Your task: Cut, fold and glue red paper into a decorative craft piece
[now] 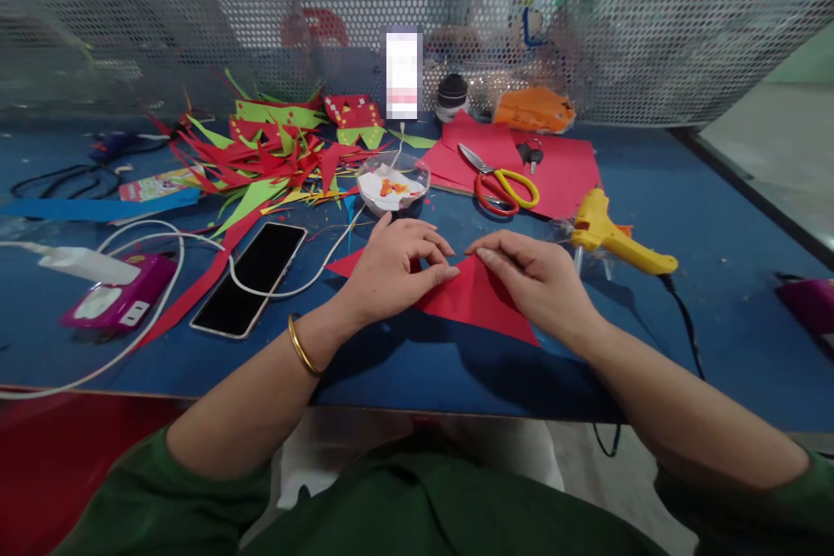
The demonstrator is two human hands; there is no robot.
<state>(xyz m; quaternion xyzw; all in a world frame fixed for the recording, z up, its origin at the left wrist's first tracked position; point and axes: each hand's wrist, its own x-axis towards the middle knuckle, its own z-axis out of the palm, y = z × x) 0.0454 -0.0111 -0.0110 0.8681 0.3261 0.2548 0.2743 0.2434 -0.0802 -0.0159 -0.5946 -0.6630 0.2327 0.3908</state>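
Observation:
Both my hands are at a folded piece of red paper (466, 300) near the front of the blue table. My left hand (397, 265), above a gold bangle, has its fingers curved over the paper, thumb and fingertips apart, touching its upper edge. My right hand (531, 274) pinches the paper's top edge between thumb and forefinger. One pointed corner of the paper sticks out left of my left hand, and another points down to the right. Just beyond my hands stands a clear bowl (417, 195) with white paper and orange bits in it.
Scissors (505, 191) lie on red sheets (570, 165) beside keys (532, 155). A yellow glue gun (618, 239) rests at right, its cord trailing off the edge. At left are a phone (254, 278), a purple power strip (121, 295), white cables and heaped paper strips (261, 156). Perforated metal (345, 0) backs the table.

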